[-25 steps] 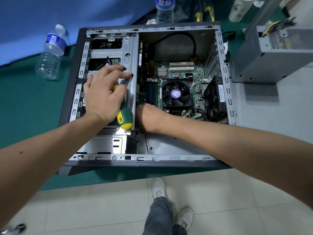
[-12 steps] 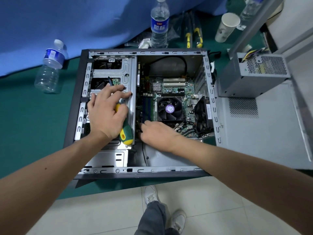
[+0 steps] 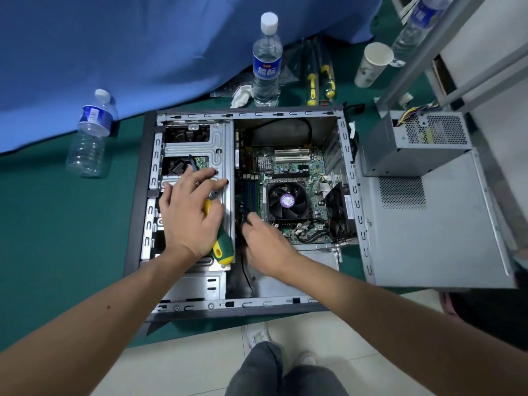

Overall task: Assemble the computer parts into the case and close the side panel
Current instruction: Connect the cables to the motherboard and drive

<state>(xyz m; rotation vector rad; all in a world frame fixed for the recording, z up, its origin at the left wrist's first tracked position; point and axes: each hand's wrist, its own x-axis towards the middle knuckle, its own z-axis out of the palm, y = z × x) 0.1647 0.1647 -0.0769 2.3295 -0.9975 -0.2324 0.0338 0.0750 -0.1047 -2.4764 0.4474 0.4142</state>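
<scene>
Since the earlier frames, right hand (image 3: 264, 242) has come up out of the gap beside the drive cage (image 3: 197, 144) and now reaches toward the RAM slots at the motherboard's (image 3: 285, 167) left edge; whether it grasps anything cannot be told, fingertips blurred. Left hand (image 3: 190, 215) unchanged: clasps a screwdriver (image 3: 221, 244) under the palm, fingers spread flat on the cage. Case (image 3: 134, 212): lying open on green mat, fan cooler (image 3: 287, 200) fitted at centre. Power supply (image 3: 414, 141): outside the case, far right, standing on the detached side panel (image 3: 443, 238). Step judged: seating or checking memory, mid-assembly; supply and panel not yet fitted. Next move likely calls for straight downward pressure on the slot. Clearances: tight between cage wall and cooler; sharp sheet-metal rims all round; open bay at far end. Outlying: two bottles (image 3: 91, 135) (image 3: 267, 61), paper cup (image 3: 373, 64), spare screwdrivers (image 3: 320, 78), far side.
</scene>
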